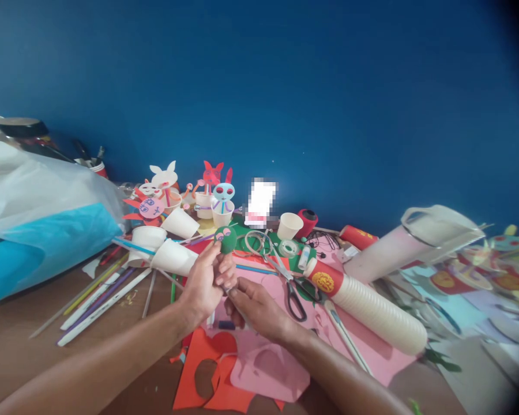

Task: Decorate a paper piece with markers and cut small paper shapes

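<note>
A round green paper face [226, 239] with pink eyes stands upright above my left hand [205, 282], whose fingers are closed around its lower part. My right hand [259, 308] meets it just below, thumb and fingers pinched together. What the right fingertips hold is too small and hidden to make out. Beneath both hands lie pink paper [281, 380] and orange paper with cut-out holes [190, 386]. Black-handled scissors [294, 300] rest to the right of my right hand. White paper cups [173, 257] lie just left of my left hand.
Paper-cup animal figures [222, 202] stand along the blue wall. A long stack of paper cups [372, 305] lies on the right, beside a glue-coloured roll [372, 253]. Pens and strips [106, 308] lie left, near a plastic bag [47, 219]. A tape roll [289, 248] sits behind the scissors.
</note>
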A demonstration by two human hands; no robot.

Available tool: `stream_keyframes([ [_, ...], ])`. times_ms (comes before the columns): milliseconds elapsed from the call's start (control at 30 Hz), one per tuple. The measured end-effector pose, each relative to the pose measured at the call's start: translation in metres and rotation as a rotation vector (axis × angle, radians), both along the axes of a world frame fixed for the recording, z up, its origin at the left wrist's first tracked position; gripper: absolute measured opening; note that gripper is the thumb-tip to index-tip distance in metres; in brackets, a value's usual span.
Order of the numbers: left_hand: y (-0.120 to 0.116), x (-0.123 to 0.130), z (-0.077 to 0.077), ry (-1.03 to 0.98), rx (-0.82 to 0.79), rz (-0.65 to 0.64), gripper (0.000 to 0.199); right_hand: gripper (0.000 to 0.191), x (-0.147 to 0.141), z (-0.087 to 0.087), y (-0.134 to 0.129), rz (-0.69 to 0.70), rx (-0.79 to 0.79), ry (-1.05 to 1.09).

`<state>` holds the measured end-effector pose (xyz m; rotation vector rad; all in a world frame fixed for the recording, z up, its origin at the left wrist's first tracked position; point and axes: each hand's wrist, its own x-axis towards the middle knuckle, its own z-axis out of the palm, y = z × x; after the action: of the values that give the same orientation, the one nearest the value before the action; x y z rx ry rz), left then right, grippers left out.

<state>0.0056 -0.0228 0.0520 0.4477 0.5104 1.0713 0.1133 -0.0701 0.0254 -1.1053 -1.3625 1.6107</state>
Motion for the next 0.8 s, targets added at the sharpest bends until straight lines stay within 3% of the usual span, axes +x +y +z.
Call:
stream_keyframes([
  [100,0.004,0.002,-0.002,0.023,-0.015,-0.033,0.028,0.026,0.0,-0.005,-0.002,-0.085,0.133,-0.155],
  [200,0.02,-0.012,0.008,0.049,-0.041,-0.038,0.027,0.023,-0.001,-0.007,-0.007,-0.144,0.278,-0.303],
  [300,0.039,-0.037,0.025,0.019,0.041,0.211,0.023,0.023,-0.001,-0.006,-0.011,-0.148,0.331,-0.367],
  [367,0.044,-0.05,0.031,0.002,0.118,0.287,0.021,0.025,-0.001,-0.005,-0.011,-0.139,0.306,-0.328],
  [400,0.044,-0.053,0.032,0.024,0.108,0.257,0.023,0.025,-0.001,-0.005,-0.01,-0.139,0.28,-0.288],
  [533,0.035,-0.044,0.028,0.038,0.174,0.153,0.025,0.018,0.001,-0.007,-0.003,-0.117,0.189,-0.171],
  [633,0.031,-0.032,0.022,0.134,0.222,0.177,0.024,0.017,0.006,-0.007,-0.001,-0.08,0.174,-0.098],
  [800,0.03,-0.02,0.008,0.379,0.185,0.113,0.011,0.026,0.022,0.016,-0.001,-0.085,0.316,-0.071],
])
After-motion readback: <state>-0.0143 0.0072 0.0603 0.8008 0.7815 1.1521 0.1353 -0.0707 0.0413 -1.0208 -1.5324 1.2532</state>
